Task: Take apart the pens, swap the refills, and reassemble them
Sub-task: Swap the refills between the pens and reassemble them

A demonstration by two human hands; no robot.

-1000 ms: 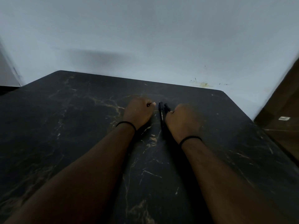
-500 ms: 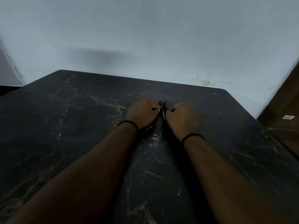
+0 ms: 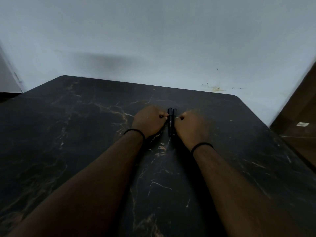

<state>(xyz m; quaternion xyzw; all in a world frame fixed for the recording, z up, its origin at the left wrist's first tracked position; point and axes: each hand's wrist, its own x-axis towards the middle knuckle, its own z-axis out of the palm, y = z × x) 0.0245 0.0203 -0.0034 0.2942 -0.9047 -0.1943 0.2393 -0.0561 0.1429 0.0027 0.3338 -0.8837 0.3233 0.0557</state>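
Two black pens are lying side by side on the dark table, right between the two hands, pointing away from the person. The left hand and the right hand are curling into loose fists, each touching the pen nearest it with its fingertips, and both are sitting equally close.
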